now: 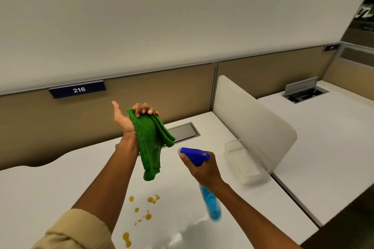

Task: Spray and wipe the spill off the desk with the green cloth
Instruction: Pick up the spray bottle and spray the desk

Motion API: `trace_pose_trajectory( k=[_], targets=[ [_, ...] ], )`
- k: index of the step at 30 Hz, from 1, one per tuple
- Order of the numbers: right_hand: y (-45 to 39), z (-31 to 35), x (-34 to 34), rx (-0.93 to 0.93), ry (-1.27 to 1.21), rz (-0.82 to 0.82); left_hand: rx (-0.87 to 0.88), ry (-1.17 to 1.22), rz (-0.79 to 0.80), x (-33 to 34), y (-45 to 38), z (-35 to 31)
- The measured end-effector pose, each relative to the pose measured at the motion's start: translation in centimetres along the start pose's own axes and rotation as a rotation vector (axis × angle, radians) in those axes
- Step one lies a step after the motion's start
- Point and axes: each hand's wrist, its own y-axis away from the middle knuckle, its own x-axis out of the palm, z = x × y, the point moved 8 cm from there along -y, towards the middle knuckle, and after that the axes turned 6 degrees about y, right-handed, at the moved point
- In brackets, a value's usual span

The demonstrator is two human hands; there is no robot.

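Note:
My left hand [129,116] is raised above the white desk [50,192], palm up, fingers curled over the top of a folded green cloth [150,143] that hangs down from it. My right hand [202,168] grips a spray bottle [211,206] with a blue trigger head and blue liquid; its nozzle points left at the hanging cloth. The spill [148,208] is several amber drops and small puddles on the desk below both hands, near the front edge.
A clear plastic container [242,163] sits by the frosted divider [253,119] on the right. A grey cable hatch [183,131] lies behind the cloth. A tan partition with a "216" sign [78,89] backs the desk. Another desk [323,137] is beyond the divider.

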Motion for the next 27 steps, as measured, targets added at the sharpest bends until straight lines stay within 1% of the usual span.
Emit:
trace_pose_trajectory(
  k=[5,14,20,27],
  targets=[
    [0.1,-2.0,-1.8,0.046,0.0,-0.02,-0.027,0.003,-0.009,0.6,-0.7,1.9],
    [-0.7,-7.0,-5.8,0.239,-0.02,-0.061,-0.046,0.018,-0.047,1.1,-1.0,4.7],
    [-1.1,-11.3,-7.4,0.365,-0.07,-0.121,-0.053,0.016,-0.052,1.2,-1.1,5.6],
    [-1.9,-14.4,-8.3,0.408,-0.085,-0.172,-0.036,0.002,-0.08,0.3,-1.0,5.3]
  ],
)
